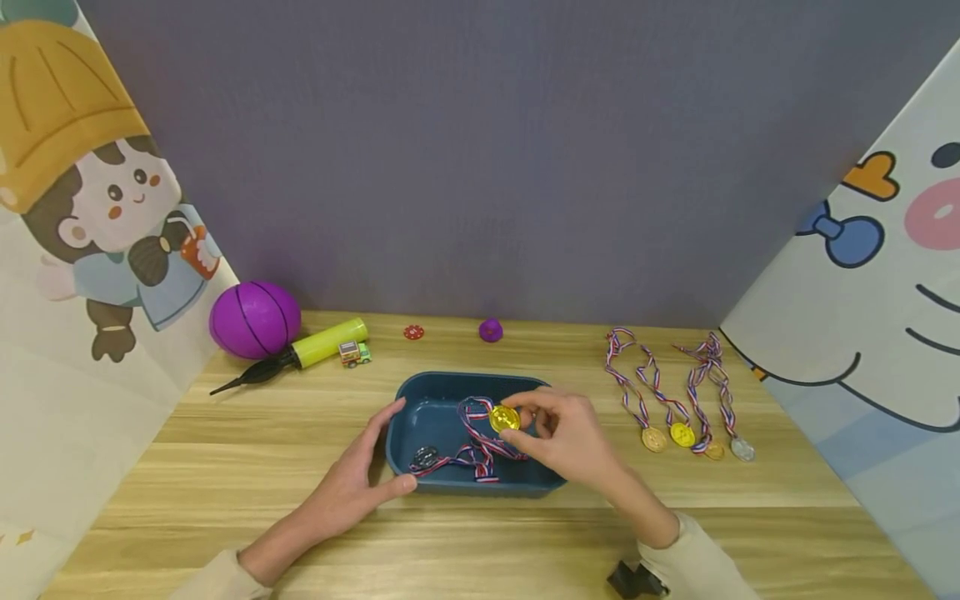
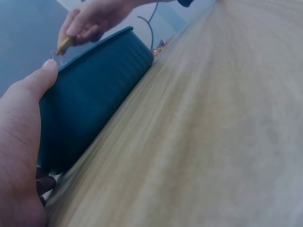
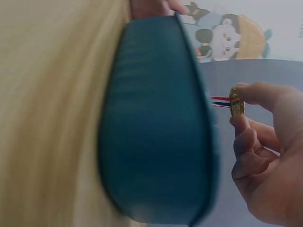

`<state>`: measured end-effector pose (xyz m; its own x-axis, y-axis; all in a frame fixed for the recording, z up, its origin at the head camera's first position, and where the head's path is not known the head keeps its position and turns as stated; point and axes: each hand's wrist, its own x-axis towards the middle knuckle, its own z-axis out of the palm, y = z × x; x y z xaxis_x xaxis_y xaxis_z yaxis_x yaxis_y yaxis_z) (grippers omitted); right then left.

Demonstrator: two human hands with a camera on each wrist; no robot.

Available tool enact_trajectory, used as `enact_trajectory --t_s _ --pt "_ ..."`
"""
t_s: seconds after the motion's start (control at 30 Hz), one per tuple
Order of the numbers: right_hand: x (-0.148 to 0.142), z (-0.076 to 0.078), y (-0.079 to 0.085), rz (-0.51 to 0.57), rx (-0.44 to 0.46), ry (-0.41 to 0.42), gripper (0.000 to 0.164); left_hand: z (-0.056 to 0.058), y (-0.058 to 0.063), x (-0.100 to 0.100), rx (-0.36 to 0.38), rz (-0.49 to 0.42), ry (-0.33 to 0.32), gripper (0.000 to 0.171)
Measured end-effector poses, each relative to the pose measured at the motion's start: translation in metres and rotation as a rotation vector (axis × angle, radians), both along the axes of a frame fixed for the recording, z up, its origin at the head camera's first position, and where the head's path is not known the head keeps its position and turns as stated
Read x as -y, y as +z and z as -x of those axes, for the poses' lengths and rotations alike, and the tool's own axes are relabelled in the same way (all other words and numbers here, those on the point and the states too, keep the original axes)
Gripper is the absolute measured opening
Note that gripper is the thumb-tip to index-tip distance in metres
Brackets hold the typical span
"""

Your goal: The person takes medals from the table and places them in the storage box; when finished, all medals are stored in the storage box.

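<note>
A dark blue plastic tub (image 1: 480, 489) stands on the table. My left hand (image 1: 348, 492) holds its left end, thumb on the near rim; in the left wrist view other fingertips (image 2: 46, 184) show low by the tub's wall. Above the tub's right part my right hand (image 1: 566, 433) pinches a gold medal (image 1: 505, 418) by its edge between thumb and fingers. The medal's red, white and blue ribbon (image 3: 220, 101) trails down into the tub. A dark silver medal (image 1: 425, 457) lies in the tub's left side, its striped ribbon (image 1: 486, 471) tangled with the other.
Several ribboned medals (image 1: 682, 434) lie in a row at the right. At the back left are a purple ball (image 1: 255, 320), a yellow-green pump (image 1: 330, 343) and a toy truck (image 1: 354, 354). A red disc (image 1: 413, 332) and purple ring (image 1: 491, 330) lie before the grey back wall (image 1: 480, 167).
</note>
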<state>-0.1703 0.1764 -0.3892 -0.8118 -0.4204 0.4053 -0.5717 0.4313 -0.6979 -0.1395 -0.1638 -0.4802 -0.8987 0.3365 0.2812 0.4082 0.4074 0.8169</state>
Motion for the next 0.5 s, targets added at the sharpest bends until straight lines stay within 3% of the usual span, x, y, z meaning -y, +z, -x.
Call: enact_trajectory --t_s 0.2,0.5 --pt "0.012 0.002 -0.014 -0.08 0.01 0.045 0.027 -0.001 0.001 0.0 0.006 0.001 0.004 0.101" --pt "0.031 0.004 -0.018 -0.177 0.077 0.085 0.026 -0.001 0.002 0.0 0.015 -0.009 -0.009 0.101"
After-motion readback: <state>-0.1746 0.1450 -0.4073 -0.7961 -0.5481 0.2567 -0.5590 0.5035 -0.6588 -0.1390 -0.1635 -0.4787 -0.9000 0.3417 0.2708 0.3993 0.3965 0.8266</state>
